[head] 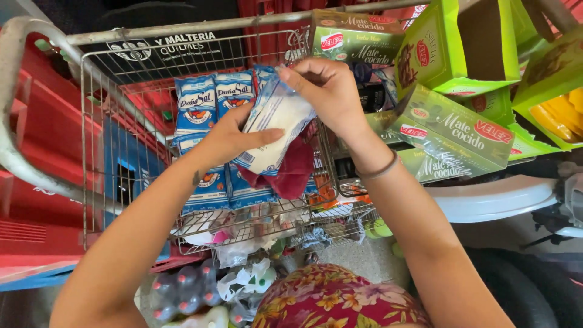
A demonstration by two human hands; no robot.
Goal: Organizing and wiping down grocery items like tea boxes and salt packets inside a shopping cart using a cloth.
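Both hands clamp one salt bag (274, 124) over the cart (91, 121): left hand (228, 143) under it, right hand (328, 91) pinching its top. Best lowered flat onto the stacked bags (203, 106) behind it, clear of the green boxes (452, 130) right of the cart.

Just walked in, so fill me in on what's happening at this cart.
A person stands over a wire shopping cart, holding a white and blue bag above it with both hands. The left hand supports it from below; the right hand grips its top edge. More blue and white bags stand in a row inside the cart, beside a red cloth. Green boxes are piled to the right, and bottles lie below.
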